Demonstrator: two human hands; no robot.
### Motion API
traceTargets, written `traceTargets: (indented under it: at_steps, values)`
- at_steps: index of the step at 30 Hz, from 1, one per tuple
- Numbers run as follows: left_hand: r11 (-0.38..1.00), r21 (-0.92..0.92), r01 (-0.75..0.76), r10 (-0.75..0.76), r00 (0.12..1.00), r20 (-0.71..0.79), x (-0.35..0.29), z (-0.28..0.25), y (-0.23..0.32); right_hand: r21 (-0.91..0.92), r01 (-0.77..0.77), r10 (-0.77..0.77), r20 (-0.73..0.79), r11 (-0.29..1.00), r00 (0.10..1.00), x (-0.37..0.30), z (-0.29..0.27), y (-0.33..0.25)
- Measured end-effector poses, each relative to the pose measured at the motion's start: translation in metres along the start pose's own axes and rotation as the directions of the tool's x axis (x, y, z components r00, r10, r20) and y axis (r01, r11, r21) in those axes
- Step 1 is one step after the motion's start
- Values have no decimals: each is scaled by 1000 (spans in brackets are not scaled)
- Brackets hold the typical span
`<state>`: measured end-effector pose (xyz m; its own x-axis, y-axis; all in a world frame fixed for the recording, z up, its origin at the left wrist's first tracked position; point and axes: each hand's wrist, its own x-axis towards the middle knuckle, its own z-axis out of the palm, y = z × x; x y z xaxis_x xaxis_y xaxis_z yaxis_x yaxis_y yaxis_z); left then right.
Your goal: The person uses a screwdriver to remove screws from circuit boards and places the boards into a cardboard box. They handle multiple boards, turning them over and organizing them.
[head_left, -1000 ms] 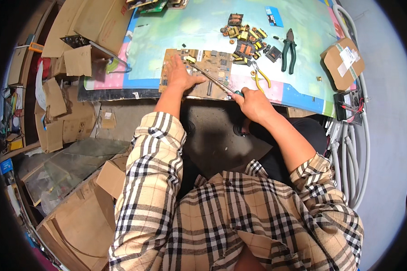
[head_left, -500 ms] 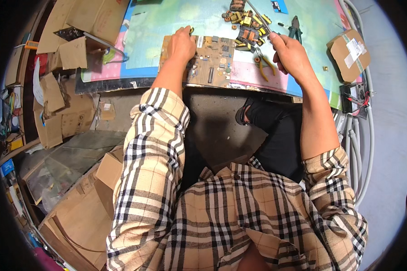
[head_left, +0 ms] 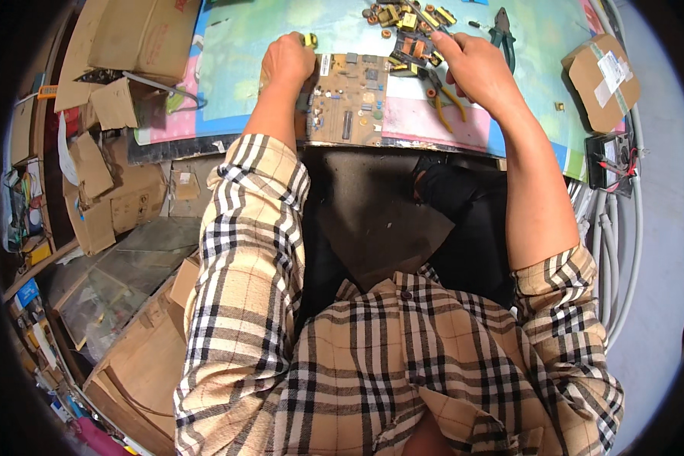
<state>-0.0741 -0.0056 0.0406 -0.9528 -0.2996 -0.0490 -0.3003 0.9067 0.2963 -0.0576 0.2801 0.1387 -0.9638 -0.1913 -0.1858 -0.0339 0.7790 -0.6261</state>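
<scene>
My left hand (head_left: 287,61) is closed at the far left corner of a brown circuit board (head_left: 361,125), with a small yellow component (head_left: 309,39) at its fingertips. The board carries many small parts and lies at the table's near edge. My right hand (head_left: 479,70) is closed around a thin metal rod-like tool (head_left: 419,14), which slants far left over a pile of yellow-and-black wound components (head_left: 412,47). The tool's far end is too unclear to tell its kind. Below that hand lie yellow-handled pliers (head_left: 446,110), jaws pointing away.
Dark green-handled pliers (head_left: 501,38) lie beyond my right hand. A cardboard piece (head_left: 602,83) and a meter with red leads (head_left: 612,163) are at the right edge. Cardboard boxes (head_left: 140,45) crowd the left. Grey tubes (head_left: 606,258) run down the right side.
The view has shifted a little. Both hands have moved slightly away from me, the yellow component going along with my left hand. The board stays on the table.
</scene>
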Motion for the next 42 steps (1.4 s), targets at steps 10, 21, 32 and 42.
traceTargets:
  at_steps: [10,21,32,42]
  values:
    - [994,109,-14,8,999,54,8,2,8,34,-7,7,0,999,1000,0,0,-4]
    - [620,-781,-74,25,997,-75,33,-55,-4,203,48,-48,-5,978,999,3,-1,-35]
    - [206,-974,-95,-442,879,-179,-84,-151,-52,524,-21,-89,183,851,979,8,20,-90]
    - [443,-823,356,-469,874,125,-94,-97,-109,794,-219,-37,290,567,956,7,8,-85]
